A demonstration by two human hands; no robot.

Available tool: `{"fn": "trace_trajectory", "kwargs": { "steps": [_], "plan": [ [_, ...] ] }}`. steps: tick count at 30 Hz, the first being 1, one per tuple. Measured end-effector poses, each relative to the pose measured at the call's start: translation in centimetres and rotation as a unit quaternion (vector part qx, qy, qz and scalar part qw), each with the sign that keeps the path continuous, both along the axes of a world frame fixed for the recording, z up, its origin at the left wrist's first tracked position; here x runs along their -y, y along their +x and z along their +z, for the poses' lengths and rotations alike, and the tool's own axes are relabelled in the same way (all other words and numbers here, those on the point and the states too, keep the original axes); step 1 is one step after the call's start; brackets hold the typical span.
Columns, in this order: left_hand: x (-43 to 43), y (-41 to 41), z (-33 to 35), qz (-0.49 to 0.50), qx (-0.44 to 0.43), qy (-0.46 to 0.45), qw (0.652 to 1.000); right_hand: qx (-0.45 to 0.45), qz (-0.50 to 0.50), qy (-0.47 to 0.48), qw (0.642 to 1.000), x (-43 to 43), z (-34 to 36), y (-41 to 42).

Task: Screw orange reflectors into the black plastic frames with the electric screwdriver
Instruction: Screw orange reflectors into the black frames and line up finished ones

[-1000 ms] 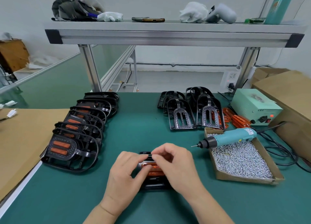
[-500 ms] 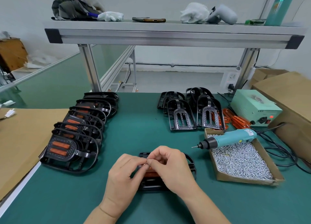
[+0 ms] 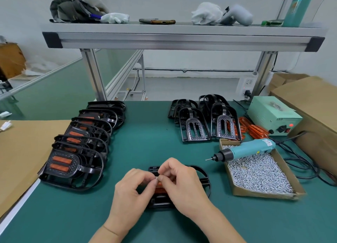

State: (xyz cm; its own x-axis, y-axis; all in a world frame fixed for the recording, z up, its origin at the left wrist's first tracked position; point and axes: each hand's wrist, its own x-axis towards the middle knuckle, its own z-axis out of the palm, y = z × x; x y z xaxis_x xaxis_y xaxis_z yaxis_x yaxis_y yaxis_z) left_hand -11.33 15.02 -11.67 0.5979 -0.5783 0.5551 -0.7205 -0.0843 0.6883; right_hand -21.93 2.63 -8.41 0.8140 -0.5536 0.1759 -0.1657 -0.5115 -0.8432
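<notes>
A black plastic frame [image 3: 202, 177] lies flat on the green table in front of me, with an orange reflector [image 3: 160, 187] showing between my hands. My left hand [image 3: 133, 191] and my right hand [image 3: 182, 184] hover over the frame, fingertips meeting. Between them they pinch a small silver screw [image 3: 156, 178]. Both hands cover most of the frame's middle. The teal electric screwdriver [image 3: 246, 150] lies untouched across the box of screws [image 3: 259, 173] to the right, tip pointing left.
A row of frames with orange reflectors fitted [image 3: 76, 148] lies at the left. Bare black frames [image 3: 204, 122] stand at the back, loose orange reflectors [image 3: 253, 128] beside them. A green power unit [image 3: 271, 115], cables and cardboard boxes fill the right side.
Both hands lifted slightly off the frame and drew their fingertips together around a small screw. The frame and the screwdriver have stayed put.
</notes>
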Motion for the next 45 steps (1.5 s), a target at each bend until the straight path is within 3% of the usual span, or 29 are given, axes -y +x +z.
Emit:
{"fn": "trace_trajectory", "kwargs": {
  "steps": [3,5,8,10,14,17,25,33,39,42,45],
  "plan": [
    [0.0,-0.1,-0.2,0.001,0.015,0.010,1.000,0.080,-0.072,0.021,0.994,1.4,0.5,-0.8],
    [0.0,0.0,-0.3,0.005,0.011,0.011,1.000,0.174,-0.170,0.049,0.969,3.2,1.3,-1.8],
    [0.1,-0.1,-0.3,0.008,0.002,0.011,1.000,0.312,-0.322,0.196,0.872,6.6,2.4,-3.7],
    [0.1,-0.1,-0.3,0.007,0.003,0.014,1.000,0.341,-0.399,0.268,0.808,8.7,2.4,-5.0],
    [0.1,-0.1,-0.3,0.008,0.002,0.016,1.000,0.324,-0.437,0.372,0.752,11.4,1.1,-6.9],
    [0.1,-0.1,-0.3,0.008,0.003,0.022,1.000,0.279,-0.397,0.450,0.750,12.0,1.1,-6.7],
    [0.1,0.1,-0.5,0.006,0.003,0.030,1.000,0.251,-0.341,0.544,0.724,14.4,1.2,-5.2],
    [0.1,0.4,-0.4,-0.003,0.010,0.031,0.999,0.338,-0.316,0.557,0.689,14.0,1.6,-4.5],
    [0.2,0.4,-0.3,-0.013,0.039,0.027,0.999,0.416,-0.234,0.515,0.712,11.5,2.9,-3.2],
    [0.3,0.3,-0.2,-0.015,0.051,0.025,0.998,0.416,-0.125,0.517,0.737,10.0,3.8,-2.4],
    [0.3,0.2,-0.3,-0.017,0.052,0.022,0.998,0.396,-0.059,0.540,0.740,8.4,4.3,-1.5]
  ]
}}
